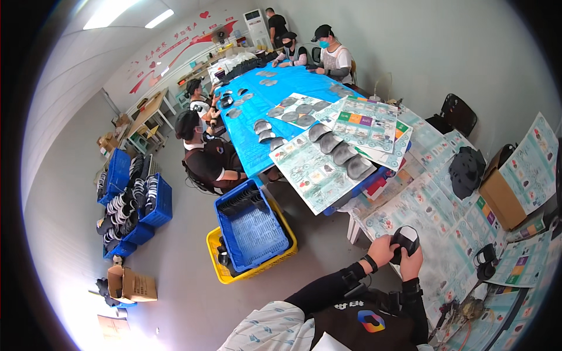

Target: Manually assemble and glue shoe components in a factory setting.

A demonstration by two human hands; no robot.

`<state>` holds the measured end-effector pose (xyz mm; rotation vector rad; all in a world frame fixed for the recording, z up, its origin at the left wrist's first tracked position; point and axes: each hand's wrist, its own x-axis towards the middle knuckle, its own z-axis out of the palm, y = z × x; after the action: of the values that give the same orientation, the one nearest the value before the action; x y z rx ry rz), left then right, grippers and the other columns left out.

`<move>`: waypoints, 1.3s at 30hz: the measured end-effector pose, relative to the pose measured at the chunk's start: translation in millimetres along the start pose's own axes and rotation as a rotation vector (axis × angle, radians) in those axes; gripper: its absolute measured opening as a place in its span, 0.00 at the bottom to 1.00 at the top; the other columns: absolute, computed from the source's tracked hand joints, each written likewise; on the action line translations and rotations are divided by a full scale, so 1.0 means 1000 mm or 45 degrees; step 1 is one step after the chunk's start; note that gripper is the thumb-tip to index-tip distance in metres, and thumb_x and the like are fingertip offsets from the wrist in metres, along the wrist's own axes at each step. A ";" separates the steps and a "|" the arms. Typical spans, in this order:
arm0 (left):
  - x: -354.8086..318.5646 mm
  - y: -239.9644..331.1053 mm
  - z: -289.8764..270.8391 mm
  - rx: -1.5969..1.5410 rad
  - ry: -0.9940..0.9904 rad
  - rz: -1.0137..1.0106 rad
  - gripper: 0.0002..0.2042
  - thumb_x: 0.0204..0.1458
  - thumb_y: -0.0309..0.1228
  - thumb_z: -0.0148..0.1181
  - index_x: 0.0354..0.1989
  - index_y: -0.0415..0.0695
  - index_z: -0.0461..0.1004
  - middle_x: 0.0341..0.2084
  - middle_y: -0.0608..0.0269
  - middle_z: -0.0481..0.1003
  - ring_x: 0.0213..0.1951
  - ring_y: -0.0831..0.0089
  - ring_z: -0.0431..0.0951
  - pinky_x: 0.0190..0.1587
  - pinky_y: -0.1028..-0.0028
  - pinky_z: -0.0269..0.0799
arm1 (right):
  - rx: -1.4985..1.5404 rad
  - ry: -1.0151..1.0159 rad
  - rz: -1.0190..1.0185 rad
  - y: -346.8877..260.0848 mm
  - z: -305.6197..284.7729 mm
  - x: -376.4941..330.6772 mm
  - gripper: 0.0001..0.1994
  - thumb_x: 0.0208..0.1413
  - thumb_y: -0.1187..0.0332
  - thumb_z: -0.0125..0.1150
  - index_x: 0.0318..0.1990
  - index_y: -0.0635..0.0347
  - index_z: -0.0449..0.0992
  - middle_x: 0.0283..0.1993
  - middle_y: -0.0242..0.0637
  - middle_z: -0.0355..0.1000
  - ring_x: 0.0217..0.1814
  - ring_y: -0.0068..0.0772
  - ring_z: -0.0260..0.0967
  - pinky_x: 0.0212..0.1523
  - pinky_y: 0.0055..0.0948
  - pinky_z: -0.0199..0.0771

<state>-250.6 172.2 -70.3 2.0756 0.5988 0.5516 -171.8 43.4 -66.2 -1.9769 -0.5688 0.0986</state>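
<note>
Near the edge of the paper-covered table (442, 251), both my hands grip one black, rounded, cup-like piece (400, 240) with a white patch on its upper side. My left hand (380, 253) has its fingers closed on the left side of the piece. On the lower right side is my right hand (412, 264), also closed around it. The exact kind of piece cannot be made out. Ahead of my hands, several dark grey curved pieces (342, 153) lie in a row on a printed sheet (310, 187).
A blue crate (260, 234) sits on a yellow crate (287, 255) to my left. Several people sit around the blue-covered table (252, 134). A dark cap (466, 171), a cardboard box (502, 199) and a soldering-like tool with cables (468, 308) lie to my right. Further left, blue crates (157, 202) hold stacked pieces.
</note>
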 end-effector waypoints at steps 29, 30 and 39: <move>-0.030 -0.195 -0.015 0.489 -0.785 -0.266 0.15 0.54 0.37 0.55 0.37 0.36 0.78 0.30 0.41 0.80 0.36 0.47 0.81 0.37 0.53 0.75 | -0.682 0.273 0.527 0.406 -0.231 -0.204 0.22 0.51 0.63 0.67 0.52 0.64 0.74 0.54 0.54 0.73 0.58 0.57 0.69 0.56 0.49 0.70; -0.026 -0.177 0.009 0.160 -0.636 -0.505 0.15 0.52 0.35 0.55 0.38 0.35 0.79 0.30 0.42 0.80 0.37 0.48 0.82 0.39 0.57 0.75 | -0.898 0.295 0.480 0.412 -0.240 -0.205 0.25 0.51 0.65 0.67 0.55 0.65 0.72 0.52 0.53 0.72 0.60 0.58 0.66 0.59 0.49 0.69; -0.013 -0.125 0.193 0.289 -0.657 -0.183 0.17 0.50 0.34 0.57 0.42 0.32 0.76 0.37 0.36 0.77 0.43 0.40 0.76 0.47 0.51 0.72 | -1.181 0.020 0.820 0.357 -0.294 -0.134 0.38 0.44 0.71 0.73 0.63 0.60 0.61 0.60 0.48 0.57 0.64 0.55 0.59 0.59 0.47 0.69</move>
<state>-173.6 105.1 -276.8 2.2445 0.5130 -0.1462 -75.1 -386.1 -262.4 -3.0040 0.1116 0.2468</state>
